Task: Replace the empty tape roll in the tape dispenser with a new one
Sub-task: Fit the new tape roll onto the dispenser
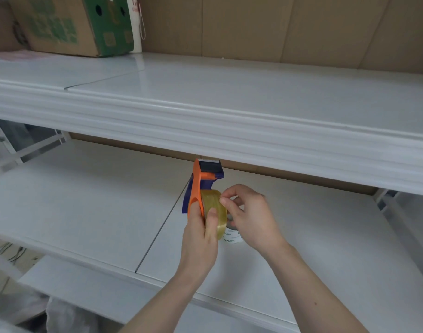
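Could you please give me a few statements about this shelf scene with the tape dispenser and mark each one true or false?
1. The left hand grips the orange and dark blue plastic tape dispenser. True.
2. A yellowish clear tape roll sits on the dispenser. True.
3. The right hand rests flat on the white lower shelf. False: it is raised, fingertips pinching at the roll's edge.
4. The brown cardboard box with green print stands on the lower shelf. False: it stands on the white upper shelf.
5. The dispenser's serrated blade end points toward the person. False: it points away, toward the back of the shelf.
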